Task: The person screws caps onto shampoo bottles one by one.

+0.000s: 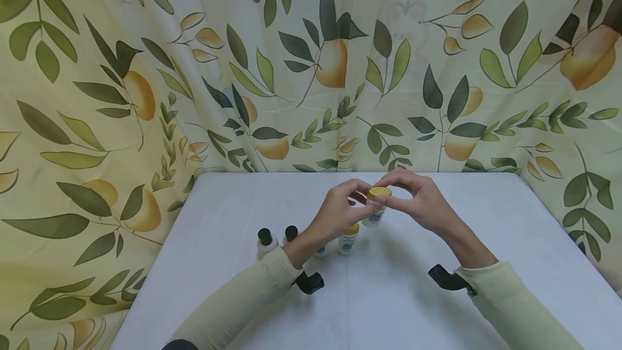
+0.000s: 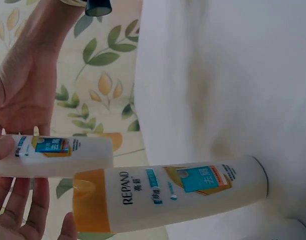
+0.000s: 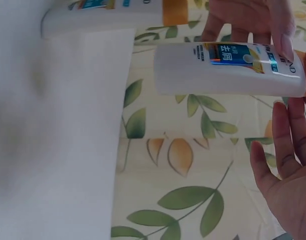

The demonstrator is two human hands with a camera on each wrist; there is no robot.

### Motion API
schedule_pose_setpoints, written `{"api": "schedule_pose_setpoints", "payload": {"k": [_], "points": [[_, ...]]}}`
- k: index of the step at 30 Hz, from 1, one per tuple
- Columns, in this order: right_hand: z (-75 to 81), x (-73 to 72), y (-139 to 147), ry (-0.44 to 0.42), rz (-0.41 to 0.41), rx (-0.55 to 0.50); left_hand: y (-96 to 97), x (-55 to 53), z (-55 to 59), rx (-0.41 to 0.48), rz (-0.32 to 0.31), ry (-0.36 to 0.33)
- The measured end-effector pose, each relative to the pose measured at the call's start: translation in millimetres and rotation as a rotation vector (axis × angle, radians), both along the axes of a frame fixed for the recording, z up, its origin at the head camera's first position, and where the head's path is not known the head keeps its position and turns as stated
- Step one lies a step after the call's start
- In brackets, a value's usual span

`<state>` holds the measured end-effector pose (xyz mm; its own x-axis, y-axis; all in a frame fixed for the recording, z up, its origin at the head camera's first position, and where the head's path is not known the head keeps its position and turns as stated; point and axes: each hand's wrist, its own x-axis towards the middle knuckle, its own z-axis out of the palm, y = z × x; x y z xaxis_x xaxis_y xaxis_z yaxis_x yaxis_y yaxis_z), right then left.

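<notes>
Between my two hands is a white shampoo bottle (image 1: 373,216) with a yellow-orange cap, lifted off the table. My left hand (image 1: 337,207) pinches it near the top of its body, thumb across the label. The thumb and fingers of my right hand (image 1: 423,199) grip its cap. In the right wrist view the held bottle (image 3: 188,70) shows its blue and gold label, its base free in the air. A second white bottle (image 2: 142,200) with the same cap stands on the table close by, in front of my left hand.
To the left stand two black-capped bottles (image 1: 264,237), one partly behind my left wrist. Another white bottle (image 1: 320,250) is mostly hidden by that forearm. All are on a white table (image 1: 389,296); a leaf-and-fruit patterned curtain (image 1: 311,69) hangs behind its far edge.
</notes>
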<state>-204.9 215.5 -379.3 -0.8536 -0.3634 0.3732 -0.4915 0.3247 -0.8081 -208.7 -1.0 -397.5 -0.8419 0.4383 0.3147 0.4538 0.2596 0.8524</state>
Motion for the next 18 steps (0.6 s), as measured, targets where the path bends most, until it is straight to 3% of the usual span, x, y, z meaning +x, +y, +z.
{"api": "schedule_pose_setpoints", "payload": {"k": [10,18], "points": [[-23.1,-2.5,8,-0.067,0.025,0.054,2.8,-11.6,-12.6,-0.153,-0.089,-0.097],[-37.1,-1.7,12,-0.083,0.028,0.051,3.1,-19.4,-14.5,-0.26,-0.19,-0.116]]}}
